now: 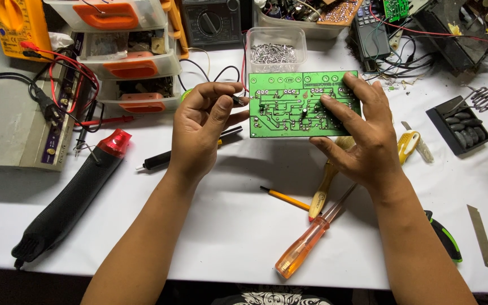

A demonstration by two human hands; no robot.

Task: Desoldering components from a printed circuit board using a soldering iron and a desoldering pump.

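A flat green rectangular circuit board [297,104], solder side up with pale traces, is held just above a white table [227,226] near its far middle. The right hand [362,141] grips the board's right end, fingers spread over the top face and thumb beneath the lower edge. The left hand [201,127] is at the board's left edge, its thumb and fingers pinched closed on a thin black probe [237,100] whose tip touches or nearly touches the board; a black wire loops away behind it. Just beyond the board sits a clear plastic tub of small silver metal parts [275,48]. Under the right hand lie a yellow-handled tool [323,192], an orange pencil [284,199] and a translucent orange-handled screwdriver [306,243]. To the left lie a black pen-shaped tool [162,161] and a black heat gun with a red nozzle [72,197]. Stacked clear drawers with orange handles [128,53] and a yellow multimeter [18,25] stand at the far left. At the right are a black tray of dark oval pieces [461,130] and a bare grey knife blade [481,237].
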